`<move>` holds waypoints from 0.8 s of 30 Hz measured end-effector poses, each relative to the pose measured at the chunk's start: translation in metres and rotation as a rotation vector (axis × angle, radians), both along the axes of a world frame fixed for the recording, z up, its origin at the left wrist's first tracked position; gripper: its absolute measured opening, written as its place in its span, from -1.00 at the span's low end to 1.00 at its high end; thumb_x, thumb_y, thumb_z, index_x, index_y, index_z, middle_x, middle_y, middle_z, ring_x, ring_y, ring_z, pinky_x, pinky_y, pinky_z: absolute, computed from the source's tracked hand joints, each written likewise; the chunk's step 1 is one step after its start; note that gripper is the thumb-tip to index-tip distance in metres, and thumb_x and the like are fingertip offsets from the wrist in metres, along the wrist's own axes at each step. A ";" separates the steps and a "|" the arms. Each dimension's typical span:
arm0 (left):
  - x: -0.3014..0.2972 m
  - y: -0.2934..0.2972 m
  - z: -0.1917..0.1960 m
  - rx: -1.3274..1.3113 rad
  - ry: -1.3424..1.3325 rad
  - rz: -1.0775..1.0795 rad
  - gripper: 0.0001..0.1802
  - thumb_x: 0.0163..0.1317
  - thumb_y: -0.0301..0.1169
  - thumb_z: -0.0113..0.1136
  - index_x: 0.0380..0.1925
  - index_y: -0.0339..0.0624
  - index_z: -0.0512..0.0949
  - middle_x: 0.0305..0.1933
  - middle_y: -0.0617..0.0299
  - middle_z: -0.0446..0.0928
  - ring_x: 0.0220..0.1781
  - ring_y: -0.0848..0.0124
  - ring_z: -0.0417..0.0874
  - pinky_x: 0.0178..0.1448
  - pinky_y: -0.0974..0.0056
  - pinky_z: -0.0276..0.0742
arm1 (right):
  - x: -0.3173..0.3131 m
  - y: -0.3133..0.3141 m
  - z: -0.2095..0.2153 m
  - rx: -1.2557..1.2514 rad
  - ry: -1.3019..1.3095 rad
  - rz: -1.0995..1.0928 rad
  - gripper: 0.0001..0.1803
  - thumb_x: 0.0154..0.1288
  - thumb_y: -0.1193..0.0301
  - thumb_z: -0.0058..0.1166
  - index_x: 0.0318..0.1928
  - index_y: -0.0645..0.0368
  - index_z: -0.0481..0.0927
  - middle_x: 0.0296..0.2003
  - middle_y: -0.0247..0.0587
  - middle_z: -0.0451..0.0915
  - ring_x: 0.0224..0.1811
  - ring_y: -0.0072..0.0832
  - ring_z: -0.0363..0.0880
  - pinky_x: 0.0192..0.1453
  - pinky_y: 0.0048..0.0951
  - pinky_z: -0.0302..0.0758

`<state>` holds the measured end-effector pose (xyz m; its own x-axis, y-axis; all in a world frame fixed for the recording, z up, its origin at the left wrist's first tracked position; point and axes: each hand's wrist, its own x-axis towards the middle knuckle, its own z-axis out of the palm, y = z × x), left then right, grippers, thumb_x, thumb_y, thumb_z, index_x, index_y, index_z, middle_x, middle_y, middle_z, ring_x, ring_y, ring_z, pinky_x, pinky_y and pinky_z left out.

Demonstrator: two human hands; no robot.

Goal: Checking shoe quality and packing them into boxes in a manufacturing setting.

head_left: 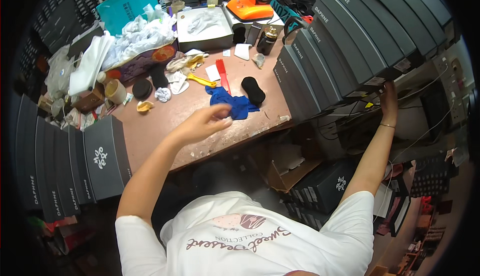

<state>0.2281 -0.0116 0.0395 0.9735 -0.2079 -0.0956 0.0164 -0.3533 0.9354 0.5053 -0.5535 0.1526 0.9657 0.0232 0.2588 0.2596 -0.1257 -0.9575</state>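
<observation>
Over the near edge of the table, my left hand hangs with bent fingers and the thumb apart, holding nothing. Just beyond its fingertips lies a crumpled blue cloth. A black oval sponge-like pad rests at the cloth's right side. To the right, my right hand reaches up to the lower end corner of a dark grey shoebox in a tall leaning stack. Its fingers curl against that corner, with the fingertips partly hidden.
A yellow-handled tool and a red brush lie mid-table. Behind are an open white box, an orange device and a dark jar. More shoeboxes stand left; an open carton sits below the table.
</observation>
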 end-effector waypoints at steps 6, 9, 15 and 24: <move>0.165 -0.063 0.060 -0.063 -0.294 0.119 -0.47 0.35 -0.15 0.11 0.18 -0.28 0.38 -0.04 0.18 0.53 -0.19 0.50 0.49 -0.02 0.36 0.45 | -0.014 0.023 0.012 0.005 -0.022 -0.056 -0.76 0.29 0.34 -0.11 -0.06 0.08 0.48 -0.15 -0.40 0.46 -0.13 -0.56 0.40 0.03 -0.36 0.39; 0.247 -0.089 0.096 -0.011 -0.263 0.096 -0.37 0.37 0.03 -0.01 0.17 -0.31 0.37 -0.11 0.13 0.50 -0.16 0.45 0.50 -0.06 0.32 0.44 | -0.019 0.023 0.009 -0.022 -0.044 -0.120 -0.73 0.31 0.34 -0.13 -0.02 0.09 0.47 -0.11 -0.40 0.45 -0.09 -0.57 0.40 0.05 -0.35 0.40; 0.377 -0.136 0.090 -0.191 -0.501 0.199 -0.09 0.24 0.37 -0.24 -0.04 -0.40 0.45 -0.27 -0.06 0.60 -0.16 0.13 0.60 -0.03 0.15 0.44 | -0.016 0.011 -0.023 0.035 -0.145 -0.127 -0.56 0.38 0.23 -0.10 0.20 0.10 0.39 0.11 -0.32 0.45 0.20 -0.48 0.37 0.19 -0.28 0.38; 0.426 -0.153 0.072 -0.630 -0.163 -0.131 0.10 0.13 0.54 -0.45 0.43 -0.07 0.06 0.39 0.15 0.25 0.33 0.24 0.28 0.33 0.18 0.17 | -0.028 0.001 -0.055 0.262 -0.182 -0.251 -0.50 0.42 0.17 -0.10 0.26 0.15 0.35 0.19 -0.24 0.41 0.27 -0.41 0.34 0.25 -0.26 0.37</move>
<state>0.6543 -0.1650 0.1112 0.9279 -0.2938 0.2295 -0.1486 0.2730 0.9505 0.4777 -0.5521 0.0980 0.8706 -0.2971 0.3921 0.4202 0.0348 -0.9067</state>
